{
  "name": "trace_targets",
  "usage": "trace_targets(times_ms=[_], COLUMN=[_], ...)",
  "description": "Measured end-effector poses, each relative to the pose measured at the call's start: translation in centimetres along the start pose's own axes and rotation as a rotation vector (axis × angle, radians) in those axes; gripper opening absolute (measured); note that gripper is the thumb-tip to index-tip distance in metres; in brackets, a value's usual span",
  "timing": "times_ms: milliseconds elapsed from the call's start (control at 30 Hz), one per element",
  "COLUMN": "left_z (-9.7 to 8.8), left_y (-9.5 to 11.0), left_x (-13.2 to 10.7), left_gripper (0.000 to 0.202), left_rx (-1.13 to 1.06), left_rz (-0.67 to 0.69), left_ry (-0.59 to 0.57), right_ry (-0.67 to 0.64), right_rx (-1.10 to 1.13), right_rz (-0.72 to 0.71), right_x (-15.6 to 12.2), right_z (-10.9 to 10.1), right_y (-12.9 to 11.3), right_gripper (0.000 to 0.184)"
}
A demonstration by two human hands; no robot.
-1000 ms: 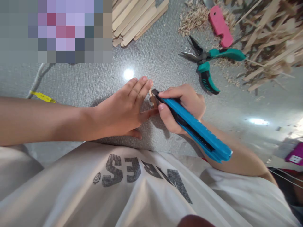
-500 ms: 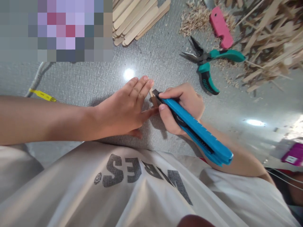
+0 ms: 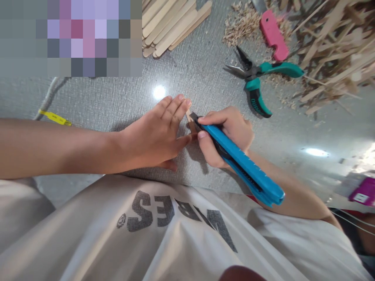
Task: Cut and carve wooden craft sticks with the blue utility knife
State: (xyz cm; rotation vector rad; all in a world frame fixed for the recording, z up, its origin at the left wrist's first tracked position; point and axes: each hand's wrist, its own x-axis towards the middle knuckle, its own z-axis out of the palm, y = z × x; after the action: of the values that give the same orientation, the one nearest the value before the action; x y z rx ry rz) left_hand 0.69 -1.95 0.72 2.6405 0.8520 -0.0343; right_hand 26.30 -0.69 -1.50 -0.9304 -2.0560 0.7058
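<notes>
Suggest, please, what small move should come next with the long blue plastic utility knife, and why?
Probably a short, light stroke of the blue knife on the narrow wooden strip: the bare right hand grips it with the dark blade at the strip, and the bare left hand steadies the strip on the grey table.

The cutter casing (image 3: 246, 162) looks smooth plastic, the craft sticks (image 3: 172, 27) matt wood, the tabletop (image 3: 117, 89) rough-textured yet glossy.

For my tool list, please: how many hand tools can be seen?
3: a blue cutter in the right hand, green pliers lying open beyond it, and a pink-handled tool just beyond the pliers. Others may be hidden.
</notes>
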Motion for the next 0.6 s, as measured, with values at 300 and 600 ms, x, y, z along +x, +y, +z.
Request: trace_targets(times_ms=[300, 600], left_z=[-0.3, -0.8], left_y=[0.0, 0.1], left_x=[-0.2, 0.3], left_gripper=[0.101, 0.094], left_rx=[0.078, 0.042], left_rz=[0.034, 0.013], left_ry=[-0.003, -0.048], right_ry=[-0.019, -0.041], right_rx=[-0.025, -0.089], right_rz=[-0.006, 0.021], right_x=[0.1, -0.7], right_z=[-0.4, -0.7], right_y=[-0.3, 0.2], right_gripper=[0.025, 0.016])
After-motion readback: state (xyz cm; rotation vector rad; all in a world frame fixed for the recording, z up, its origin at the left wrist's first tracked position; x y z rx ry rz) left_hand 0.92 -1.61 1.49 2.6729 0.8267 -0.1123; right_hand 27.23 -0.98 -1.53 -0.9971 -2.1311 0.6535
